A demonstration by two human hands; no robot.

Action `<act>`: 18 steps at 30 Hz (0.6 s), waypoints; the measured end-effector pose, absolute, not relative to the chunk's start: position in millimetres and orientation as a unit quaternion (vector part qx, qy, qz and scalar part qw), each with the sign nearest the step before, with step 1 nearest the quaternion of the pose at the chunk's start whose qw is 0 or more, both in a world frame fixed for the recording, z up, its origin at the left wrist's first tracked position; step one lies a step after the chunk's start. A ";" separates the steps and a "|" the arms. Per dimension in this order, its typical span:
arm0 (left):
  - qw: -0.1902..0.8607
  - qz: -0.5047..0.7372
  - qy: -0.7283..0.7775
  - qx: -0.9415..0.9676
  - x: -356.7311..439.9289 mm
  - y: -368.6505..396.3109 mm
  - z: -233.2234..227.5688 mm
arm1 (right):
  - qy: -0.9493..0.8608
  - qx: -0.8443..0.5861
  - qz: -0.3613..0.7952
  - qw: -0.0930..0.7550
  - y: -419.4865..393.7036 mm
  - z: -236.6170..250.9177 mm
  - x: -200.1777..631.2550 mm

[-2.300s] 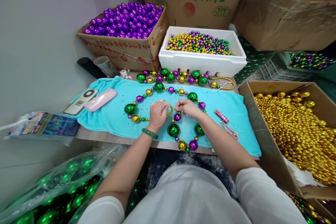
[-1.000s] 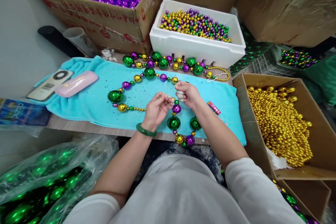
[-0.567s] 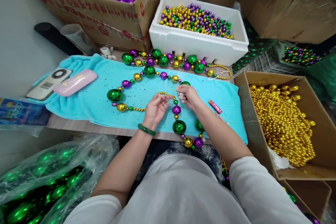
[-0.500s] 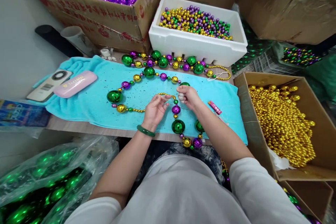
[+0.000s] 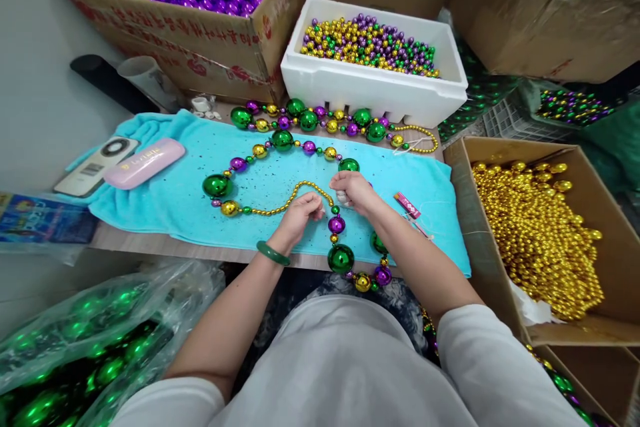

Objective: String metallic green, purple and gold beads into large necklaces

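A bead necklace of large green, purple and gold balls lies in a loop on a turquoise towel. A thin strand of small gold beads runs from its left side up to my hands. My left hand, with a green bangle on the wrist, pinches the strand's end near a purple ball. My right hand pinches the necklace string just to the right of it, fingertips almost touching the left hand. The necklace's lower part with a big green ball hangs over the table's front edge.
A second finished necklace lies behind the towel. A white foam box of mixed beads and a cardboard box of purple balls stand at the back. A box of gold beads is right; a pink case and remote left; a bag of green balls below.
The gold bead strand has been drawn out longer and now arcs across the towel. Both hands have lowered slightly toward the towel, and the necklace's lower end has slid further over the table edge.
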State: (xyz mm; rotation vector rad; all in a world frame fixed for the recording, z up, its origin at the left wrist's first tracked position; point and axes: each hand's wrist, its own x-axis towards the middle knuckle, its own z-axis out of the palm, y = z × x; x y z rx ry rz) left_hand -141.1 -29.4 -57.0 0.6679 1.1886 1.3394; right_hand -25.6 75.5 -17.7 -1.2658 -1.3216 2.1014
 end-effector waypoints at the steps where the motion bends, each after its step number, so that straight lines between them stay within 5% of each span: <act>1: 0.567 0.568 0.515 0.301 -140.6 -28.5 -58.2 | -0.478 -0.450 0.735 0.172 76.5 -16.5 -25.1; 7: 0.504 0.551 0.571 0.342 -130.8 -22.5 -69.0 | -0.480 -0.508 0.699 0.150 81.6 -20.0 -21.4; 18: 0.560 0.471 0.600 0.322 -133.9 -18.3 -72.0 | -0.532 -0.459 0.692 0.163 78.7 -21.5 -25.0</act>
